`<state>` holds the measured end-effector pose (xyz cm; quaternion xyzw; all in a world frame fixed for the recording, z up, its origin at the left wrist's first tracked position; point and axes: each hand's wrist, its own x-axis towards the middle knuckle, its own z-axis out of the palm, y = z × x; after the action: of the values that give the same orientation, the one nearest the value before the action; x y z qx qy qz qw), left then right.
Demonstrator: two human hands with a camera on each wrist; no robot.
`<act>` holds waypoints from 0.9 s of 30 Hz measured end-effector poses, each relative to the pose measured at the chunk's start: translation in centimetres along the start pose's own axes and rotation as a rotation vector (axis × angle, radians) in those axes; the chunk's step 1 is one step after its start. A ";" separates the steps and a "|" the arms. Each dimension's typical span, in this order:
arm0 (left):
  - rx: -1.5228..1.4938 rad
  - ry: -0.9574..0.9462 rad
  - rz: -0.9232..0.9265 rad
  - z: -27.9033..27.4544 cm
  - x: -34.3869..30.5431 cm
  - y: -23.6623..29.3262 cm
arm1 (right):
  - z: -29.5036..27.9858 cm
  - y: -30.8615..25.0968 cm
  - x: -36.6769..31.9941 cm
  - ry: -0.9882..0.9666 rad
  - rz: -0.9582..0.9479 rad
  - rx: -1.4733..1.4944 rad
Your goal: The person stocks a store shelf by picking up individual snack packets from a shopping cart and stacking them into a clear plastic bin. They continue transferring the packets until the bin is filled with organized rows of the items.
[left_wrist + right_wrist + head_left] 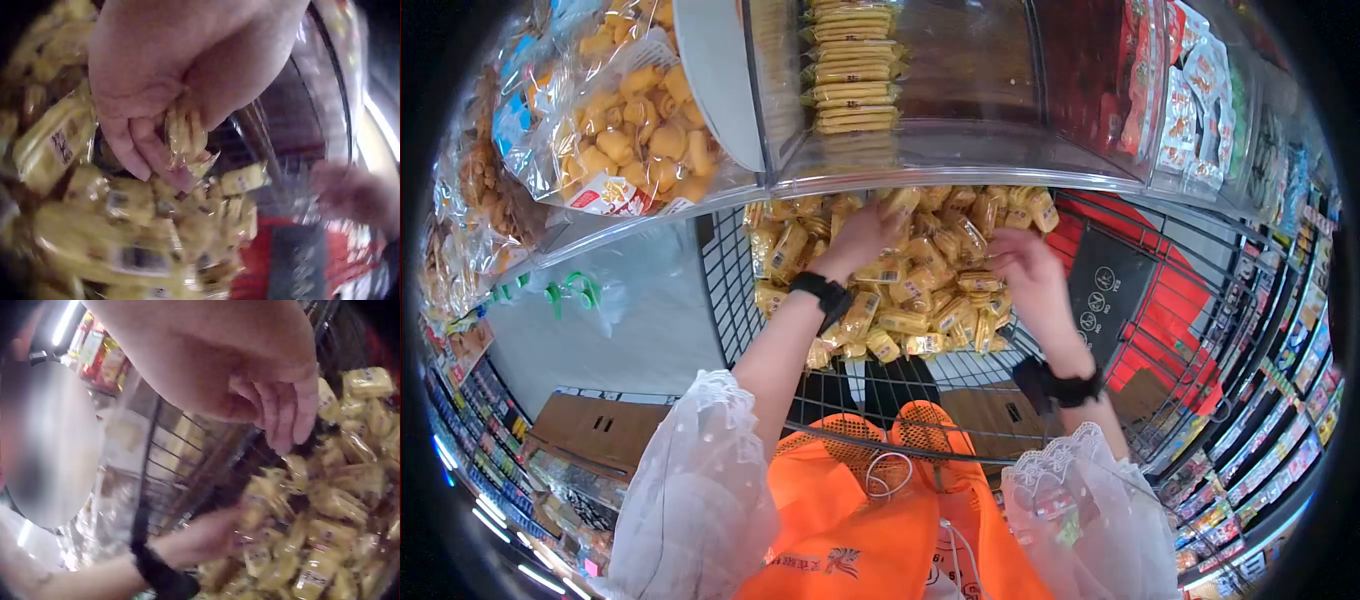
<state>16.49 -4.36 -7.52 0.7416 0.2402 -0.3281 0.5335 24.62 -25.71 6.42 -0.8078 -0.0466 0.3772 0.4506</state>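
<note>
My left hand (pixel 860 240) is over a heap of small yellow snack packets (pixel 920 270) in a wire shopping cart. In the left wrist view it pinches a clear-wrapped snack packet (pixel 186 134) between thumb and fingers. Barcode labels show on some of the packets below it. My right hand (pixel 1032 272) hovers at the right side of the heap, fingers loosely bent downward. Nothing shows between those fingers in the right wrist view, where the fingertips (pixel 284 447) hang close over the packets.
A clear display bin (pixel 960 180) overhangs the cart's far side, with a stacked column of yellow packets (pixel 855 70) inside. Bagged snacks (pixel 640 120) stand at left, red and white packs (pixel 1195 90) at right. A dark board (pixel 1100 295) lies in the cart (pixel 725 285).
</note>
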 end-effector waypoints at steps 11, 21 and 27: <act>-0.726 -0.171 -0.138 -1.9 -7.0 0.1 | 7.8 11.5 5.0 0.256 0.093 -0.380; -0.880 -0.240 0.003 -0.4 -7.0 3.1 | 3.9 5.9 2.2 0.216 0.385 0.985; -0.904 -0.205 0.080 0.1 -6.9 2.8 | 5.1 5.9 1.3 0.246 0.304 0.977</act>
<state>13.85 -5.44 -0.64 0.4070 0.2763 -0.2412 0.8365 20.63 -25.12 -0.43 -0.5395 0.3057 0.3187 0.7169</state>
